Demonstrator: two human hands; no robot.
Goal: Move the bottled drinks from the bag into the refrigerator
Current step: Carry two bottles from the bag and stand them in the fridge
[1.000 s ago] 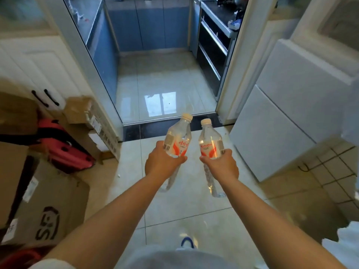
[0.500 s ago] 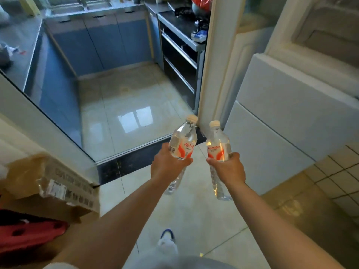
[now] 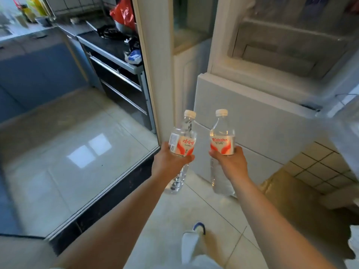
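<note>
Two clear water bottles with white caps and red-and-white labels are held upright in front of me. My left hand [image 3: 168, 163] grips the left bottle [image 3: 183, 140] around its middle. My right hand [image 3: 231, 164] grips the right bottle [image 3: 222, 138] the same way. The white refrigerator [image 3: 252, 121] stands just ahead and to the right of both bottles. Its upper compartment [image 3: 287, 49] is open, with a white drawer showing inside. Its lower doors are closed. The bag is out of view.
A white door post [image 3: 153, 74] stands left of the refrigerator. Beyond a dark sliding-door track [image 3: 108, 193] lies a kitchen with blue cabinets [image 3: 38, 68] and a black stove counter [image 3: 108, 45]. My foot [image 3: 194, 237] is on the pale tiled floor.
I have walked forward and turned right with both bottles held out. The refrigerator is nearer, its open upper compartment has come into view, and the boxes at left have left the frame.
</note>
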